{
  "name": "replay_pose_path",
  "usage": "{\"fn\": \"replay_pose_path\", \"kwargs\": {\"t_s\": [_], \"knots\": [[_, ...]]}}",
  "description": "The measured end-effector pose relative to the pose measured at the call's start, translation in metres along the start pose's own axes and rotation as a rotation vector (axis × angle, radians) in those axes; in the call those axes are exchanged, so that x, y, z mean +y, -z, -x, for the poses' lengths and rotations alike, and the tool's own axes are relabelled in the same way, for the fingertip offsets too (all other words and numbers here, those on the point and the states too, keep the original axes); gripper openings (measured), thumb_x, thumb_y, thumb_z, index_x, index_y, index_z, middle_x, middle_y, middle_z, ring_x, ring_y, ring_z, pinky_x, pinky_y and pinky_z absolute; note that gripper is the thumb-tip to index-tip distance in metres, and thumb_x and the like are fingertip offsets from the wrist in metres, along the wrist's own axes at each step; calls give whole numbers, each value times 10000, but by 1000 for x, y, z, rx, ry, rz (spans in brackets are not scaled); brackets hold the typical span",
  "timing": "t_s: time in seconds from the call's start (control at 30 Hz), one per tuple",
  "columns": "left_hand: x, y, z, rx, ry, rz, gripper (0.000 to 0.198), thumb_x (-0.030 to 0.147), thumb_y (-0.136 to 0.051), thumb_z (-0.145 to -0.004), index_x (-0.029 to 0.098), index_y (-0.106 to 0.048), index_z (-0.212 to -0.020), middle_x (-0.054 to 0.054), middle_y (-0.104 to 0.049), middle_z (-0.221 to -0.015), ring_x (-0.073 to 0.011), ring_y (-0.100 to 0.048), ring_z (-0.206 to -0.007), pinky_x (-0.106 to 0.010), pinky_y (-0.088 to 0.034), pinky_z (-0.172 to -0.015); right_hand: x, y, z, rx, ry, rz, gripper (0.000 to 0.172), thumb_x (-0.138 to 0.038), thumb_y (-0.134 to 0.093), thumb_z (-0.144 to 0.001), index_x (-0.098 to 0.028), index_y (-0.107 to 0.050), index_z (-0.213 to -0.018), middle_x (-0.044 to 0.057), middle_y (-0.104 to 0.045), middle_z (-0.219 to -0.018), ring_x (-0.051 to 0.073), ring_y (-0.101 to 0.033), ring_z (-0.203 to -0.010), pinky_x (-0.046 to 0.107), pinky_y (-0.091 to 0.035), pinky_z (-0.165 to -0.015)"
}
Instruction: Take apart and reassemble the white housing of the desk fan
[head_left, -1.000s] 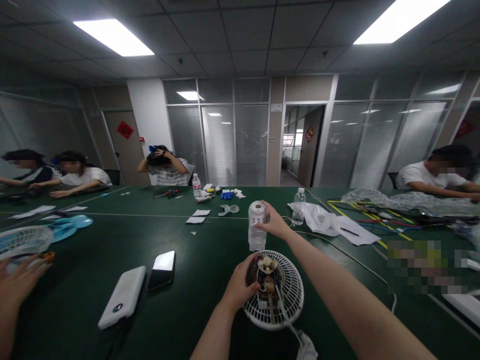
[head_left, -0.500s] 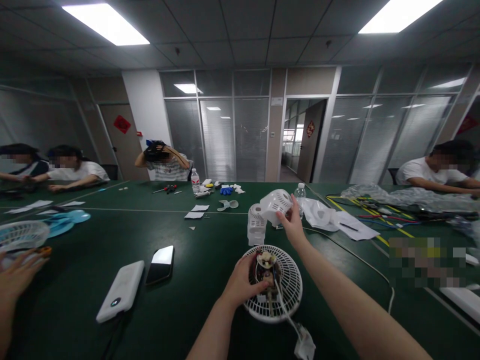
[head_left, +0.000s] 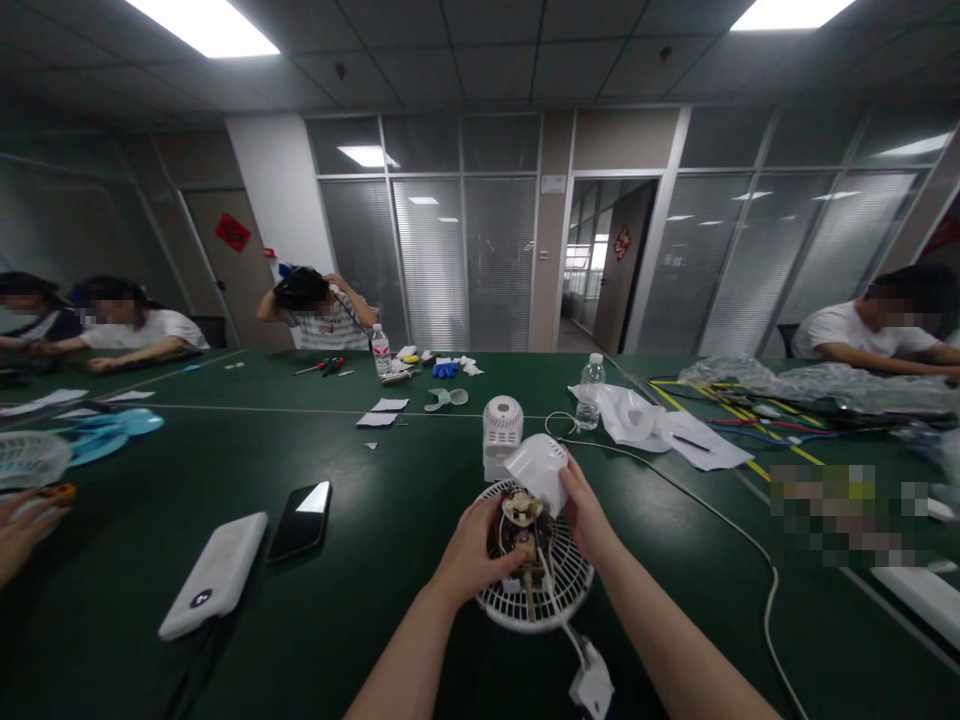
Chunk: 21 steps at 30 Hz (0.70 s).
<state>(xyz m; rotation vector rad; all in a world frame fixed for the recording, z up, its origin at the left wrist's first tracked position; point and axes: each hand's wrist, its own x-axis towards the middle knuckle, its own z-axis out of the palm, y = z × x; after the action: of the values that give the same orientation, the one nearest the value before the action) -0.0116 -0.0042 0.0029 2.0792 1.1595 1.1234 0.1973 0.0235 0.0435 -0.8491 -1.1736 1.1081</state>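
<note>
Swung down and nearer since the earlier frame, the cover point(head_left: 541, 472) now tilts above the motor point(head_left: 523, 512) instead of hanging out by the bottle point(head_left: 590, 392). From the left, the power bank point(head_left: 214, 577) and phone point(head_left: 300, 522) lie near each other on the counter point(head_left: 405, 480); a tug on the black cable point(head_left: 196, 660) could drag the power bank toward the edge. Next, the left hand point(head_left: 474, 545) curls about the motor, thumb and fingers closed on it, over the grille point(head_left: 574, 582). Thin wires show bare there, so a hard squeeze or twist could, I judge, pull one loose. The stand point(head_left: 502, 432) is upright just behind the grille, near the cover's upper edge; a bump from the cover might topple it. The white cord point(head_left: 553, 592) runs over the grille to the plug point(head_left: 592, 688), and any slack in it could get trapped under the cover's rim. Farther right, the right hand point(head_left: 590, 512) pinches the cover by its right side; how firmly the thumb bears I cannot tell. Such a one-sided hold may let the smooth shell roll or slip onto the motor. Rightmost, the long cord point(head_left: 739, 530) loops beside the bottle, where snagging it could upset the bottle.
</note>
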Motion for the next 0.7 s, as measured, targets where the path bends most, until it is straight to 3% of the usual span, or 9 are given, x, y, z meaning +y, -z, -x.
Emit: {"fn": "replay_pose_path", "kwargs": {"t_s": [0.17, 0.27, 0.37, 0.5, 0.6, 0.7], "knots": [[0, 0, 1, -2, -16, 50, 876, 582, -733, -648, 178, -446, -1370, -160, -499, -1364, -360, -448, -1259, -491, -323, -1082, 4, 3, 8, 4, 39, 70, 656, -552, -508, -875, -303, -322, -1453, 38, -458, -1459, 269, -461, -1321, 500, -396, -1075], [-3, 2, 0, 58, -31, 165, 794, 655, -597, -745, 175, -437, -1356, -148, -524, -1336, -319, -489, -1233, -448, -362, -1060, 3, 2, 13, 35, 35, 80, 654, -553, -483, -885, -288, -312, -1458, 43, -440, -1472, 260, -439, -1338, 488, -379, -1091], [-9, 5, -4, 188, 75, 236, 562, 623, -427, -870, 199, -539, -1222, -106, -618, -1199, -264, -572, -1131, -408, -420, -1004, -2, -4, 18, 30, 46, 111, 689, -554, -494, -877, -286, -274, -1473, 47, -438, -1471, 262, -471, -1307, 461, -406, -1073], [-16, 5, -7, 327, 231, 298, 501, 603, -401, -890, 201, -587, -1125, -82, -665, -1096, -245, -618, -1050, -398, -458, -957, -9, -14, 27, -10, 96, 205, 728, -543, -515, -864, -291, -217, -1478, 78, -532, -1357, 259, -592, -1144, 426, -499, -962], [-14, 4, -6, 327, 214, 385, 524, 614, -413, -881, 194, -580, -1144, -92, -659, -1132, -248, -619, -1065, -399, -463, -963, -11, -18, 35, -46, 167, 281, 736, -530, -546, -841, -278, -224, -1454, 99, -554, -1288, 272, -615, -1085, 428, -523, -906], [-6, 2, -3, 260, 116, 463, 552, 605, -461, -868, 182, -547, -1213, -114, -621, -1222, -265, -584, -1138, -405, -448, -999, -10, -20, 41, -114, 259, 387, 735, -512, -605, -796, -279, -287, -1416, 99, -514, -1337, 301, -574, -1150, 460, -475, -973]]}}
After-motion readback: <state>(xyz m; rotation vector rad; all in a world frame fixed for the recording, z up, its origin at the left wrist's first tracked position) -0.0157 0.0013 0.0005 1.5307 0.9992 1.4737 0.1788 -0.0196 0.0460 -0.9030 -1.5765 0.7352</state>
